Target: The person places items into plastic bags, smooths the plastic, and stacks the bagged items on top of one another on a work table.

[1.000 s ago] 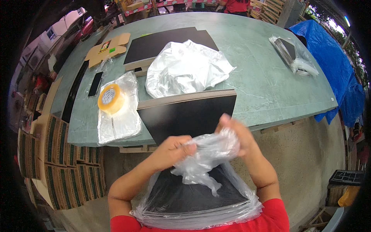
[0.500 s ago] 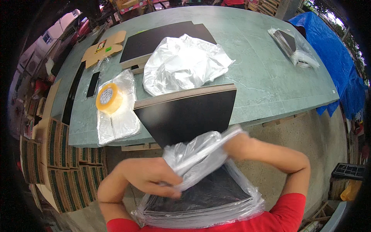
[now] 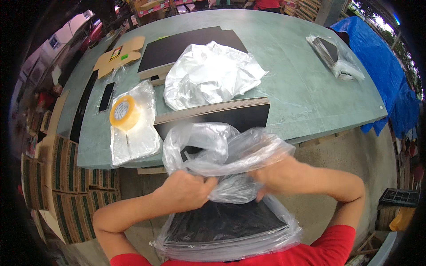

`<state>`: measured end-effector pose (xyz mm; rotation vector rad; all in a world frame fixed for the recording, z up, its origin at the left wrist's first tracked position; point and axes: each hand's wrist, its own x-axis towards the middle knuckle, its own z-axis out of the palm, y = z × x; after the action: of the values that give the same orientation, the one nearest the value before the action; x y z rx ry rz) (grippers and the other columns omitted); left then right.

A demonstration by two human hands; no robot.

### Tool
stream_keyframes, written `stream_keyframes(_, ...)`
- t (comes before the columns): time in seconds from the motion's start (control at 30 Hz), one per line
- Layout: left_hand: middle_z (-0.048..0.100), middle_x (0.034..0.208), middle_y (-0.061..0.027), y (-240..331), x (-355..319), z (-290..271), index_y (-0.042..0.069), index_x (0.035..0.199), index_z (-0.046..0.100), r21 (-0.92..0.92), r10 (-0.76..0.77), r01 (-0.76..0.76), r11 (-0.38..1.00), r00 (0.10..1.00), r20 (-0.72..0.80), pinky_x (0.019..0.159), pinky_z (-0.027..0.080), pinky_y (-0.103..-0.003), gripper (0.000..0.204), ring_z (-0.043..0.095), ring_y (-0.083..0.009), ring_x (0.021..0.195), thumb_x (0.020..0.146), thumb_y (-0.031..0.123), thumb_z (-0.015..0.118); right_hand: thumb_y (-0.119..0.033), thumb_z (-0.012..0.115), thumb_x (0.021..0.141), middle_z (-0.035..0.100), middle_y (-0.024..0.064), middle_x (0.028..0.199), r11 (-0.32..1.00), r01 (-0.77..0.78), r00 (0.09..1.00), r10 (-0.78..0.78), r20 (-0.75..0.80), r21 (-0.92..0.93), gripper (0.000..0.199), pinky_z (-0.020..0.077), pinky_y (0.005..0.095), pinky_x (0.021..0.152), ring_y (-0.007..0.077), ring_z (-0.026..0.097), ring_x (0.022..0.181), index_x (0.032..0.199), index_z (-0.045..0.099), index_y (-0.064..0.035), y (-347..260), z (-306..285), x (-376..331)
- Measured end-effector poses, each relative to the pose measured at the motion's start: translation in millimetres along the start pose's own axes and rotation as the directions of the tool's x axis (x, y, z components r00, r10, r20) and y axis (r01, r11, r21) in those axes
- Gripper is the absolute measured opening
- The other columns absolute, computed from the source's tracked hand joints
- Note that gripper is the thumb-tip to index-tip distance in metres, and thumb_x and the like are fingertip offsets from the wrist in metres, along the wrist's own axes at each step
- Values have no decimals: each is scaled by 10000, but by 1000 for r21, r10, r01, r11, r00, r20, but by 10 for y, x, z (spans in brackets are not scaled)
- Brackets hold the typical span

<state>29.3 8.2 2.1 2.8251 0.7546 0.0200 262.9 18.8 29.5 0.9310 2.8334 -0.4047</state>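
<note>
I see my left hand [image 3: 188, 190] clenched around the gathered neck of a clear, crinkled plastic bag [image 3: 230, 155], and my right hand [image 3: 277, 177] grasping the same bunched film from the other side; the two sit close together with the twisted plastic between them. The bag holds a stack of flat black rectangular boards [image 3: 224, 224], which lies low in the view against my red-shirted chest, below the near edge of the green worktop [image 3: 297, 75]. The loose top of the bag balloons up above both hands and overlaps a second stack of black boards [image 3: 242, 116] lying at the worktop's near edge. Left of that stack a roll of yellow tape [image 3: 124, 112] rests on a flat clear plastic sleeve [image 3: 133, 137]. Further back a crumpled white-clear plastic sheet [image 3: 208, 73] lies on the worktop, partly over another black board [image 3: 177, 46], with a flattened brown cardboard piece [image 3: 117, 55] to its left.
</note>
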Motion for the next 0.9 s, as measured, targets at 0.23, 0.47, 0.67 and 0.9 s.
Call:
stream_keyframes(0.23,575,578,-129,113,50,-338,29,693,550,-28,-136,146,989,964,227,464,458,-370,138,591,-270,543,671,163,524,-49,539,557,519,167,655,871,221,970,-147,-195,439,120,427,400,573,300,541,618,657,514,13,10,36,97)
stream_keyframes(0.47,594,795,-81,-243,-196,-248,96,805,580,-317,32,-71,946,991,-127,604,469,-342,234,573,-248,775,577,50,553,-45,496,614,579,144,763,920,-193,867,-3,499,340,227,436,320,685,249,560,786,824,571,0,316,260,-91)
stream_keyframes(0.67,573,668,-126,-32,-226,-175,49,711,526,-67,-317,373,925,859,403,558,466,-369,103,579,-267,639,651,128,553,-168,585,618,612,116,785,862,115,993,-97,63,-494,314,454,376,728,265,597,755,917,598,-74,373,295,-106)
stream_keyframes(0.9,544,590,-124,-67,-688,-14,7,655,580,-586,-285,275,762,955,77,534,451,-349,227,558,-255,586,726,222,587,-11,541,568,584,107,690,774,-187,629,567,-532,604,227,466,362,650,267,574,602,794,558,-20,513,-174,23)
